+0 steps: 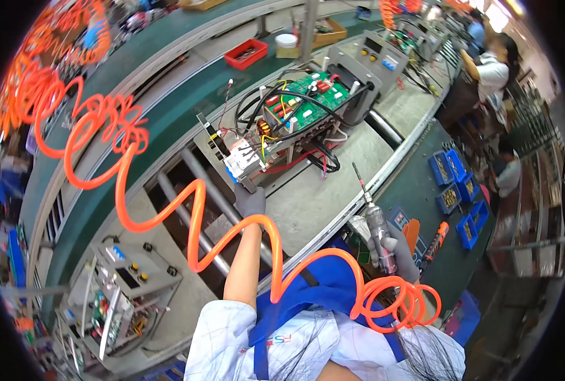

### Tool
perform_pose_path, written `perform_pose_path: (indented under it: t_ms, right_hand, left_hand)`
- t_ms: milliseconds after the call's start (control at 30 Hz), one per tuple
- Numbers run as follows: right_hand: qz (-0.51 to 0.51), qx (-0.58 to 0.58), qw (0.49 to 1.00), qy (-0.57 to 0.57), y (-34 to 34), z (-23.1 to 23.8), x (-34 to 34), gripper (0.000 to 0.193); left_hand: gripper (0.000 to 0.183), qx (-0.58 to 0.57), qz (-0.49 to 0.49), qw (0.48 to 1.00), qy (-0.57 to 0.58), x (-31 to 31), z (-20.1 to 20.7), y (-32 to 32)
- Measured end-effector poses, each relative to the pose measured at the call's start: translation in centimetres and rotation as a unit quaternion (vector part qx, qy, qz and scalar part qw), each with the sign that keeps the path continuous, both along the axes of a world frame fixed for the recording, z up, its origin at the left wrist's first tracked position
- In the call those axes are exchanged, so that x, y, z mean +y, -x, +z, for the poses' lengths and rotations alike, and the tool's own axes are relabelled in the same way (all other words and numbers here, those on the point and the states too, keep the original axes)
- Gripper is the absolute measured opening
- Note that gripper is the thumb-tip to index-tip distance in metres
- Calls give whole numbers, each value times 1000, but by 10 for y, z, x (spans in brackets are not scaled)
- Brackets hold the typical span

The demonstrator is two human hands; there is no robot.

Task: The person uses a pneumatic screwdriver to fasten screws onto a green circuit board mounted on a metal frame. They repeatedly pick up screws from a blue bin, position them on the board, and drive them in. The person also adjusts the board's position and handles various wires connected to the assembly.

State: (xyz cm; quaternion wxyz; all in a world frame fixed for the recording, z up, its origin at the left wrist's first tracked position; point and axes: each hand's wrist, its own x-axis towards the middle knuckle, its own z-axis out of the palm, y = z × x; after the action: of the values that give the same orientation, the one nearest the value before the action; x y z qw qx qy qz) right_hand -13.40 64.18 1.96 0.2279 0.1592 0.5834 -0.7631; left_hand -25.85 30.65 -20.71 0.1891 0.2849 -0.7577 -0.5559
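The left hand [250,200], fingers pinched, steadies the open grey electronics chassis with green circuit board [282,127] just beyond its grip. The right hand [393,251], wrapped tight, holds the silver pneumatic screwdriver [374,219] upright, seemingly ready.

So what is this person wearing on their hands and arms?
Both hands are in grey knit work gloves: the left hand and the right hand. The left forearm is bare from the glove's cuff up to a short, pale sleeve with a faint checked pattern. A blue apron covers the front. The right arm is mostly hidden behind an orange coiled air hose.
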Motion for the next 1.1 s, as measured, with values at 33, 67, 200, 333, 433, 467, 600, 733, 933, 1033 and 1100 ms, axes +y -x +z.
perform_pose_path:
  t_ms: [33,67,200,333,433,467,600,733,933,1033,1100]
  right_hand:
    - [28,-4,1000,4,4,-2,-2,66]
    - [57,-8,998,8,9,-3,-4,66]
    - [47,-231,970,-54,45,-7,-25,60]
    - [226,-171,945,-161,39,-18,-46,54]
    - [370,-98,909,-162,36,-38,-39,61]
    - [391,-102,906,-130,38,-46,-37,64]
    - [435,-121,892,11,49,-59,-42,75]
    - [466,-117,877,-13,53,-49,-60,71]
    - [490,-131,861,-48,60,-31,-78,76]
    - [482,-121,866,-58,57,-34,-79,74]
    - [488,-129,861,-54,57,-35,-86,68]
  left_hand:
    - [44,19,4,1000,4,-12,-5,-10]
    - [43,-13,31,998,-61,-20,-11,-21]
    - [34,-195,59,979,20,-47,57,-73]
    - [35,-110,186,975,45,-100,25,-124]
    - [35,-179,232,955,39,-128,18,-151]
    - [35,-161,247,955,26,-137,6,-160]
    - [35,-141,253,957,8,-122,24,-190]
    - [46,-43,243,964,-99,-73,22,-206]
    - [46,133,221,959,-112,-120,27,-178]
    - [32,31,45,970,-237,-132,42,-176]
    - [27,56,21,998,-28,-125,45,-170]
